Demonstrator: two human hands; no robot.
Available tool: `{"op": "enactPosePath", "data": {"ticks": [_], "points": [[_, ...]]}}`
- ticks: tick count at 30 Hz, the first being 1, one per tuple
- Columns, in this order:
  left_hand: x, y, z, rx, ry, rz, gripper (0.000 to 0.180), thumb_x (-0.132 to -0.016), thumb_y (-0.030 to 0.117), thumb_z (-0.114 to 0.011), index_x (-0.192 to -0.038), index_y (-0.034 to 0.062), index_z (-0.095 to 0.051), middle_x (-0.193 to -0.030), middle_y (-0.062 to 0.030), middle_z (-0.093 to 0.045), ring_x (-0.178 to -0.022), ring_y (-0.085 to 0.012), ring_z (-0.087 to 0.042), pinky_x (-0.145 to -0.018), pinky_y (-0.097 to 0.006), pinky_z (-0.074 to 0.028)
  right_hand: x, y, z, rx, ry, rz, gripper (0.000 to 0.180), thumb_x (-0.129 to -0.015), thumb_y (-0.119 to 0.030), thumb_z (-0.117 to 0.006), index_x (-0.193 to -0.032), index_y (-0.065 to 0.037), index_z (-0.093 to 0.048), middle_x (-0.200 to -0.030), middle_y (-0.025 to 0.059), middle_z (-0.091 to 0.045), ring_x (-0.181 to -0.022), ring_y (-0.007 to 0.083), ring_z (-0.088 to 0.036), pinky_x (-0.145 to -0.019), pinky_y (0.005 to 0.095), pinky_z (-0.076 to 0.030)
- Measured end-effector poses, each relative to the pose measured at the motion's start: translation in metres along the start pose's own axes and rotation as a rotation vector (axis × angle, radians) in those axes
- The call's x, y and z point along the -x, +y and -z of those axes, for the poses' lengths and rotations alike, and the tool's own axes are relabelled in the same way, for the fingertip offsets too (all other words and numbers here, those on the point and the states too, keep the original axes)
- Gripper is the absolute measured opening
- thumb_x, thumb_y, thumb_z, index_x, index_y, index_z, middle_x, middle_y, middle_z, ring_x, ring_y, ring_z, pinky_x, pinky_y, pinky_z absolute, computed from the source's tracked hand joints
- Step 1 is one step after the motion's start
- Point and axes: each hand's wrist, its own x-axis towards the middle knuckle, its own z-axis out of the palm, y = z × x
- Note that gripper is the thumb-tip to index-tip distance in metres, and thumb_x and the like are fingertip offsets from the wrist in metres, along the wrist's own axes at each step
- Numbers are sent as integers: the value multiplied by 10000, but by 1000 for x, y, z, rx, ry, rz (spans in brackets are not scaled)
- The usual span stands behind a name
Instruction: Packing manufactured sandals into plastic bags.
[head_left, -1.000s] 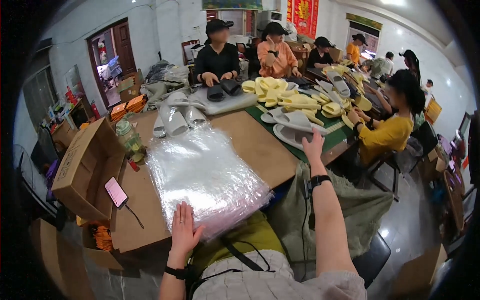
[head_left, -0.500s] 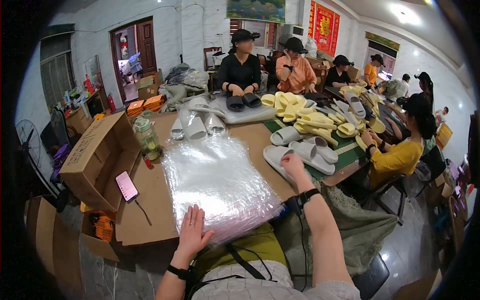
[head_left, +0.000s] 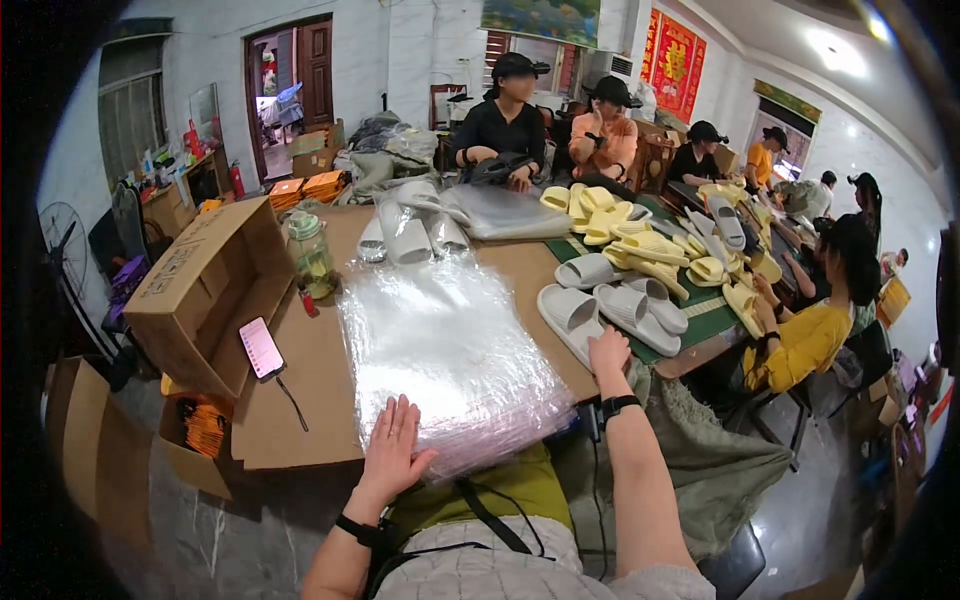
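My left hand lies flat with fingers stretched on the near edge of a stack of clear plastic bags. Over to the right, my right hand has its fingers curled at the heel end of a light grey slipper, which lies on the cardboard with its toe pointing away from me. More light grey slippers sit just right of it on the green mat. Beyond the stack, grey slippers in clear bags rest in a pile.
An open cardboard box, a phone and a lidded glass jar are on the left. Yellow slippers are heaped at the back right. A person in black handles dark slippers across the table; a person in yellow sits at right.
The view has shifted a little. My right hand has come down onto the grey slipper's heel end. Across the table, the person in black has picked up the dark slippers.
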Motion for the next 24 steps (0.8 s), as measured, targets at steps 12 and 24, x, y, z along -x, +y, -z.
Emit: {"op": "enactPosePath", "data": {"ticks": [12, 24], "points": [[-1, 1, 1, 37, 26, -38, 817, -919, 460, -629, -1515, -3, -315, -1591, -248, -259, -1477, -437, -226, -1187, -526, -229, -9, -28, 30, -975, -59, 233, 319, -922, -211, -669, -1143, 19, -670, -1008, 105, -712, -886, 183, -658, -801, 318, -501], [1, -1, -1, 30, 50, -8, 789, -913, 453, -627, -1487, -16, -359, -1570, -244, -301, -1460, -435, -259, -1177, -533, -246, 120, -117, 86, -781, -573, 716, 395, -870, -234, -708, -1200, -20, -664, -1092, 187, -703, -986, 305, -681, -851, 383, -530]]}}
